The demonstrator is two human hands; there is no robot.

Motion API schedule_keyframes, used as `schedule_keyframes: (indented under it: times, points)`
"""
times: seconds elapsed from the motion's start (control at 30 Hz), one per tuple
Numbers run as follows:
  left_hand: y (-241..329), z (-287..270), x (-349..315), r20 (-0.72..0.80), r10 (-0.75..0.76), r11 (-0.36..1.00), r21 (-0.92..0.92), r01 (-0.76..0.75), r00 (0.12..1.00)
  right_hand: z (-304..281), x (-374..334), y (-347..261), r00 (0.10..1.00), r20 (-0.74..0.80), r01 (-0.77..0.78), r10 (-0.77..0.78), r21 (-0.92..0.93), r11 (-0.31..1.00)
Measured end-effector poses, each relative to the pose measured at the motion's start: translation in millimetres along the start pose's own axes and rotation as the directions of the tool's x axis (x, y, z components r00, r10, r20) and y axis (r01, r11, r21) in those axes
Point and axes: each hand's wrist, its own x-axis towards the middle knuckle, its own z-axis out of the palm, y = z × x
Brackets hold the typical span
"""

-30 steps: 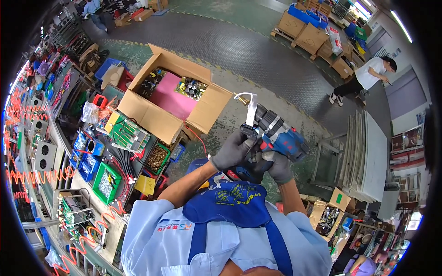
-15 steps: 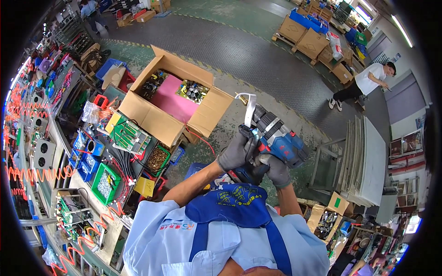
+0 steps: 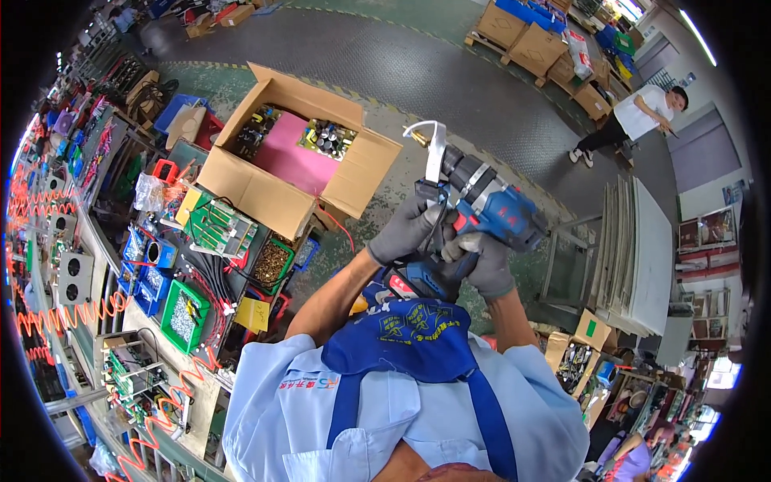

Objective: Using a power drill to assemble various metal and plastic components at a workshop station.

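Note:
A blue and black cordless drill (image 3: 504,210) is held in front of my chest, its chuck pointing up and left toward a brass-coloured tip (image 3: 416,136). My right hand (image 3: 484,263), in a grey glove, is closed round its grip, above the battery base (image 3: 418,279). My left hand (image 3: 404,230), also gloved, is closed on a small black piece (image 3: 431,191) beside the drill. From that piece a curved white strip (image 3: 437,153) rises past the chuck. Part of the black piece and a dark cable are hidden by my left fingers.
An open cardboard box (image 3: 255,186) with circuit boards (image 3: 329,139) and a pink sheet (image 3: 281,153) stands ahead left. On the left bench are a green tray (image 3: 185,317) of small metal parts and circuit boards (image 3: 218,225). Stacked panels (image 3: 634,257) and a person (image 3: 638,116) are at right.
The drill has moved slightly right and its body has turned a little. My right fingers have shifted on the grip. The whole view has tilted slightly, and the box appears a little further left.

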Motion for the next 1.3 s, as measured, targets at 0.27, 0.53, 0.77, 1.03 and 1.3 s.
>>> schedule_keyframes:
  times: [0.27,0.53,0.77,1.03,1.3]
  points:
    - [18.7,3.1,0.9,0.176,-0.183,0.983,0.026,0.181,0.967,-8.6,3.7,-14.6,0.999,-0.038,0.014,-0.007,0.189,0.982]
    - [14.1,-3.1,-4.6,0.198,-0.318,0.948,0.06,0.312,0.927,-1.6,-1.4,-24.4,0.998,0.043,-0.054,0.047,0.197,0.979]
    - [-7.6,-8.6,10.4,0.065,0.128,0.887,0.439,-0.143,0.99,8.5,8.9,-31.5,0.963,0.254,-0.16,0.092,0.262,0.952]
    - [8.6,3.9,1.3,-0.122,0.327,0.916,0.285,-0.282,0.937,32.3,22.6,-45.4,0.965,0.244,-0.14,0.099,0.155,0.978]
    - [28.8,-9.2,-14.8,0.018,0.301,0.878,0.386,-0.284,0.954,33.4,26.2,-53.0,0.936,0.32,-0.131,0.145,-0.064,0.989]
